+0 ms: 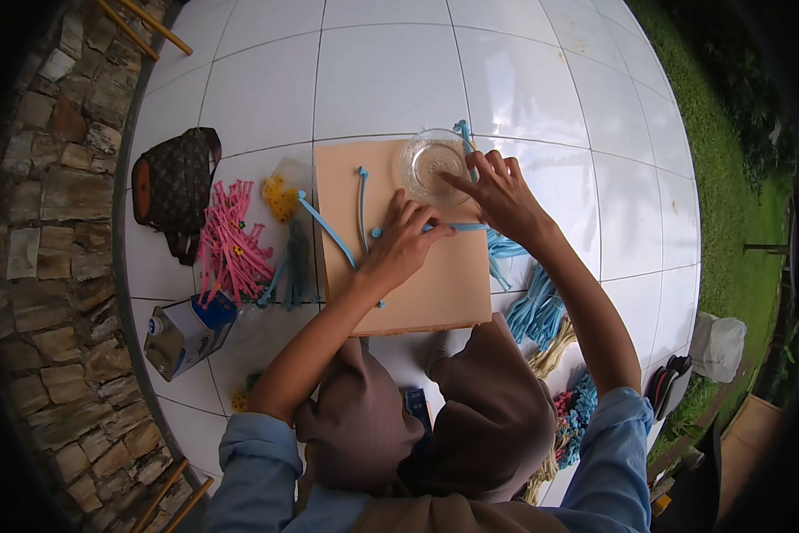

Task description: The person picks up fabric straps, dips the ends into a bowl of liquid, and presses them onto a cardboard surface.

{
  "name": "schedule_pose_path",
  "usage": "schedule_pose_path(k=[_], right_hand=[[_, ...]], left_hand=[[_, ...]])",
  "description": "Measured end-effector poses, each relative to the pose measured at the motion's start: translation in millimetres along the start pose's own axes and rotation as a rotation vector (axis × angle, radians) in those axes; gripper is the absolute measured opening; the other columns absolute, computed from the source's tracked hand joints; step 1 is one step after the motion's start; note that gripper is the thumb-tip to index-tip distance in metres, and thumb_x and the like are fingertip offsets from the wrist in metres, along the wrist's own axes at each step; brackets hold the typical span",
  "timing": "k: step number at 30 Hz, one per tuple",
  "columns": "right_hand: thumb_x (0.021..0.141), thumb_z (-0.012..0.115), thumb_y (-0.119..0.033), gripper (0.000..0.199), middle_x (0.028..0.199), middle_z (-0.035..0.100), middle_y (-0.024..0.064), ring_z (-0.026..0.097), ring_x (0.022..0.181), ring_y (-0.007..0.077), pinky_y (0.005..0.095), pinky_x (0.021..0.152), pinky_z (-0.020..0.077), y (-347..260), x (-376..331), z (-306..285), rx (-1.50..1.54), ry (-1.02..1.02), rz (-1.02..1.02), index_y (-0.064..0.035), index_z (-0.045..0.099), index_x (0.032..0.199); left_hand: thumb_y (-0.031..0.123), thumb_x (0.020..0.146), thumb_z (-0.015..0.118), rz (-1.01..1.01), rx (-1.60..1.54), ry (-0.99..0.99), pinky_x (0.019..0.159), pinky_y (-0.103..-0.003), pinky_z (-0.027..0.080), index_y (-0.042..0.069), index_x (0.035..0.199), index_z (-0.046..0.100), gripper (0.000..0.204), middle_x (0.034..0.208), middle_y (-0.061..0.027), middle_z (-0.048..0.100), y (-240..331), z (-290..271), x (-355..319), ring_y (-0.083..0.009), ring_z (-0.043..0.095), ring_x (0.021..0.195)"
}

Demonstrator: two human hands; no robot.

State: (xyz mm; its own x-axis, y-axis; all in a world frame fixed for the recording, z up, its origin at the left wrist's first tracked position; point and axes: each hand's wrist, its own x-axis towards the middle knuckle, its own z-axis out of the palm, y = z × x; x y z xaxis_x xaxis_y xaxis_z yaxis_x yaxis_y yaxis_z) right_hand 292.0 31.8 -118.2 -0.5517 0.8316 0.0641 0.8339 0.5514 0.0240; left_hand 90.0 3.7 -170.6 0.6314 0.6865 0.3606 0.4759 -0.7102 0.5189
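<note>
- Left hand (402,242): grip narrow, fingers curled down onto a light blue strip (457,227) lying flat on the tan board (435,284). Pinch or plain press-down: cannot tell.
- Right hand (501,191): fingers spread, loose grip, nothing clamped. Index fingertip sits at the rim of the clear glass bowl (428,160); lower fingers touch the same blue strip near the board's right edge.
- Strip runs level between both hands, mid-board, just below the bowl.
- Bowl on the board's top right corner, upright.
- Two more blue strips (333,233) on the board's left part, one slanted, one nearly upright.
- Board lies on the white tiled floor (266,89).
- Left of board: pink strip pile (230,244), yellow bits (279,197), brown bag (173,186), carton (184,330).
- Right of board: blue strip bundle (534,311).
</note>
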Motion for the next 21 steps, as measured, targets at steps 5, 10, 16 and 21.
schedule_pose_path(k=[5,10,16,21], right_hand=[[0.068,0.071,-0.009,0.077,0.114,0.044,0.0107,0.047,0.100,0.0251,0.0373,0.075,0.0417,-2.7,3.6,-4.5,0.052,-0.042,0.048,-0.0280,0.040,0.135],[0.052,0.081,-0.009,0.103,0.114,0.043,0.0118,0.046,0.101,0.0284,0.0397,0.078,0.0406,0.1,13.2,11.9,-0.051,-0.026,0.034,-0.0284,0.030,0.139],[0.066,0.069,-0.004,0.072,0.114,0.044,0.0107,0.046,0.102,0.0263,0.0364,0.076,0.0409,-5.2,7.5,4.4,0.013,-0.034,0.007,-0.0243,0.044,0.131],[0.067,0.069,-0.005,0.065,0.112,0.045,0.0099,0.045,0.102,0.0253,0.0369,0.080,0.0392,-4.7,-10.0,-3.3,0.128,0.045,0.157,-0.0198,0.050,0.127]], left_hand=[[0.001,0.075,0.055,0.029,0.017,0.003,0.106,-0.055,0.022,0.012,0.094,0.064,0.024,0.095,-0.0066,0.051,-1.3,0.5,1.1,-0.0253,0.048,0.101],[-0.005,0.072,0.055,0.010,-0.014,0.013,0.105,-0.055,0.025,0.012,0.095,0.066,0.030,0.095,-0.0060,0.051,1.7,3.5,2.9,-0.0247,0.047,0.101],[-0.004,0.072,0.056,-0.007,-0.016,0.014,0.105,-0.056,0.025,0.012,0.095,0.066,0.029,0.095,-0.0054,0.051,-0.1,1.7,0.0,-0.0241,0.048,0.100],[-0.004,0.072,0.056,-0.008,-0.016,0.026,0.105,-0.056,0.025,0.013,0.094,0.066,0.029,0.093,-0.0049,0.050,1.6,2.7,1.8,-0.0232,0.048,0.099]])
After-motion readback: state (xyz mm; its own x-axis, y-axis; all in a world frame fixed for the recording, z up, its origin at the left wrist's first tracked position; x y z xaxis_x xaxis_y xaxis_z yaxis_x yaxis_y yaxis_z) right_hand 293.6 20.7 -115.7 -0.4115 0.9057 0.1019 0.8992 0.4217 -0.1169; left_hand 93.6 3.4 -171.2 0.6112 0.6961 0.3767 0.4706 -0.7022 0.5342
